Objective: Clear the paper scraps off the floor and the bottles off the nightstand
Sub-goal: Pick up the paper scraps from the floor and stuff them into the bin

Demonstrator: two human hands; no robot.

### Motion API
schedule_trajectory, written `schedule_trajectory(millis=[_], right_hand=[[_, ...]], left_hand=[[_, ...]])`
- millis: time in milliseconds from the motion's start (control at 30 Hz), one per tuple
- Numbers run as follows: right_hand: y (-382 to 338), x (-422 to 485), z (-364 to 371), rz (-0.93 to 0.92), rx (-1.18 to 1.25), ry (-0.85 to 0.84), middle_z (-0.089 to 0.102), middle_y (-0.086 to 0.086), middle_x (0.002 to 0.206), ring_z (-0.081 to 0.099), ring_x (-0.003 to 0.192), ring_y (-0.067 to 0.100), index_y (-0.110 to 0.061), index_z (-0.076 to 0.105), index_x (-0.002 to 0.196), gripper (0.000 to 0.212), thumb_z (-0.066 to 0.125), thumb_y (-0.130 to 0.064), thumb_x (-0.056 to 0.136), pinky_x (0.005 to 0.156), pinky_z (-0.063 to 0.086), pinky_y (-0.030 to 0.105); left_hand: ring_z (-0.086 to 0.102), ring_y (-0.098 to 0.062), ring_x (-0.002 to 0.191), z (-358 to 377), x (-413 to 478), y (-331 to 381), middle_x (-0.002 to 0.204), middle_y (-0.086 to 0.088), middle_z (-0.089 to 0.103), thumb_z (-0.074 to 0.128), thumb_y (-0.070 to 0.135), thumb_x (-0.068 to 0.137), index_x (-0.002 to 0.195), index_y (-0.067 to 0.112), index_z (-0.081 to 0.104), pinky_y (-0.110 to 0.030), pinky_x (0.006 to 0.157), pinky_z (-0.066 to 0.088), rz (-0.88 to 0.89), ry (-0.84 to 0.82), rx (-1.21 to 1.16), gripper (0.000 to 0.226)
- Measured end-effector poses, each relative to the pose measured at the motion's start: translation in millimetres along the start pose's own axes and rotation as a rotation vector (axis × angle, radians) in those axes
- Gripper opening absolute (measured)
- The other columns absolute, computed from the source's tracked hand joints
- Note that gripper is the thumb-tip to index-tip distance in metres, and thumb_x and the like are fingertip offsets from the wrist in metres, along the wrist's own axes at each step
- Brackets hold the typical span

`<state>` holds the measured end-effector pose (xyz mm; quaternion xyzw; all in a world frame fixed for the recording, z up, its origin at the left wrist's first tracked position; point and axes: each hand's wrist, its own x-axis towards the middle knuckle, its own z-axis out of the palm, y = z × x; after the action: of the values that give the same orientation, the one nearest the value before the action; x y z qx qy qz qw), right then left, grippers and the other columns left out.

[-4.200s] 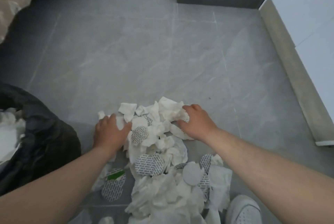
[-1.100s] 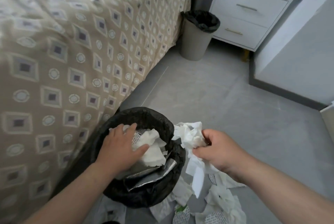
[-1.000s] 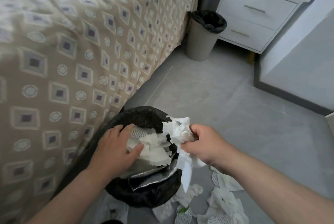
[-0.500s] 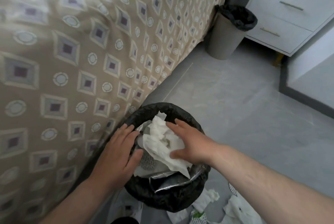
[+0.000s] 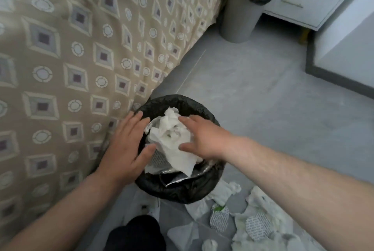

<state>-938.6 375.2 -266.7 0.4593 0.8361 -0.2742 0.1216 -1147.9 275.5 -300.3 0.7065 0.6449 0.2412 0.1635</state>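
Crumpled white paper scraps (image 5: 174, 137), light and soft, heap in the black-lined bin (image 5: 194, 192); both open hands, left (image 5: 126, 147) and right (image 5: 204, 139), press them, gripping nothing; gather loose floor scraps (image 5: 253, 222) by bunching.

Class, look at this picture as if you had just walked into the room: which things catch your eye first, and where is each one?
First, two bare hands, the left hand and right hand, spread over white crumpled paper heaped in a black-lined bin at centre. Next, the patterned beige bedspread filling the left side. Then the paper scraps scattered on the grey floor at lower right.
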Motion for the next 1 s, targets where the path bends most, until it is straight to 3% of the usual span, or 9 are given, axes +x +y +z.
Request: schedule_trajectory(millis=[200, 300, 400, 500, 600, 667, 733, 867, 1000], right_hand=[[67.0, -130.8, -54.4, 0.081, 0.067, 0.265, 0.038, 0.002, 0.150, 0.039, 0.136, 0.020, -0.024, 0.030, 0.147, 0.066, 0.059, -0.039, 0.090, 0.110, 0.029, 0.028], [124.8, -204.7, -37.3, 0.292, 0.176, 0.291, 0.044, 0.005, 0.146, 0.044, 0.132, 0.020, -0.018, 0.037, 0.144, 0.060, 0.060, -0.033, 0.090, 0.105, 0.032, 0.025], [185.5, -260.2, 12.7, 0.484, 0.300, 0.237, 0.051, 0.008, 0.140, 0.050, 0.126, 0.022, -0.014, 0.043, 0.140, 0.055, 0.060, -0.031, 0.090, 0.099, 0.037, 0.027], [229.9, -291.5, 71.5, 0.596, 0.356, 0.095, 0.049, 0.011, 0.142, 0.049, 0.128, 0.024, -0.012, 0.042, 0.140, 0.055, 0.059, -0.029, 0.090, 0.100, 0.038, 0.026], [259.2, -302.9, 119.1, 0.641, 0.352, -0.052, 0.046, 0.012, 0.145, 0.046, 0.131, 0.026, -0.012, 0.041, 0.140, 0.055, 0.055, -0.030, 0.091, 0.101, 0.037, 0.026], [269.5, -302.9, 140.8, 0.649, 0.354, -0.096, 0.048, 0.012, 0.142, 0.047, 0.129, 0.027, -0.013, 0.043, 0.138, 0.053, 0.055, -0.030, 0.090, 0.100, 0.037, 0.026], [276.4, -299.5, 157.7, 0.661, 0.367, -0.104, 0.049, 0.012, 0.142, 0.047, 0.128, 0.028, -0.014, 0.043, 0.138, 0.053, 0.056, -0.031, 0.090, 0.101, 0.038, 0.028], [281.5, -286.9, 180.4, 0.695, 0.433, -0.082, 0.050, 0.010, 0.141, 0.048, 0.128, 0.028, -0.016, 0.043, 0.138, 0.053, 0.055, -0.031, 0.088, 0.099, 0.041, 0.031], [278.1, -272.9, 198.9, 0.720, 0.544, -0.044, 0.049, 0.006, 0.138, 0.048, 0.127, 0.026, -0.017, 0.044, 0.136, 0.052, 0.055, -0.029, 0.087, 0.091, 0.041, 0.028]], left_hand=[[0.034, -0.015, 0.131, -28.2, 42.5, 149.1, 0.137, -0.002, 0.045, 0.033, 0.055, 0.088, 0.129, 0.013, 0.051, -0.025, 0.109, 0.022, 0.406, -0.184, -0.079, 0.062], [0.034, -0.005, 0.123, 0.1, 37.0, 215.8, 0.130, 0.010, 0.043, 0.031, 0.067, 0.082, 0.128, 0.019, 0.050, -0.009, 0.105, 0.018, 0.504, -0.479, -0.114, 0.070], [0.037, -0.005, 0.124, 56.3, 13.8, 248.4, 0.133, 0.012, 0.042, 0.036, 0.067, 0.080, 0.132, 0.027, 0.042, -0.024, 0.107, 0.028, 0.348, -0.874, 0.031, 0.065], [0.045, -0.013, 0.121, 131.4, -14.7, 256.8, 0.138, 0.003, 0.046, 0.049, 0.053, 0.086, 0.134, 0.023, 0.043, -0.027, 0.102, 0.035, 0.062, -1.028, 0.111, 0.057], [0.051, -0.014, 0.092, 195.0, -45.9, 261.7, 0.116, -0.004, 0.056, 0.059, 0.040, 0.083, 0.118, 0.018, 0.051, -0.024, 0.077, 0.038, -0.312, -0.995, 0.025, 0.042], [0.053, -0.016, 0.086, 225.8, -70.2, 260.5, 0.105, -0.004, 0.056, 0.065, 0.035, 0.080, 0.106, 0.017, 0.052, -0.025, 0.069, 0.037, -0.485, -0.941, -0.053, 0.034], [0.058, -0.024, 0.099, 251.1, -89.8, 255.4, 0.111, -0.006, 0.059, 0.069, 0.039, 0.075, 0.106, 0.016, 0.051, -0.025, 0.074, 0.043, -0.574, -0.885, -0.026, 0.042], [0.050, -0.031, 0.120, 278.4, -116.7, 248.1, 0.131, -0.013, 0.049, 0.072, 0.057, 0.058, 0.129, 0.012, 0.040, -0.033, 0.093, 0.044, -0.754, -0.849, 0.084, 0.089], [0.044, -0.032, 0.123, 288.3, -130.7, 242.6, 0.132, -0.015, 0.043, 0.074, 0.057, 0.054, 0.128, 0.012, 0.039, -0.035, 0.099, 0.040, -0.820, -0.785, 0.113, 0.093]])
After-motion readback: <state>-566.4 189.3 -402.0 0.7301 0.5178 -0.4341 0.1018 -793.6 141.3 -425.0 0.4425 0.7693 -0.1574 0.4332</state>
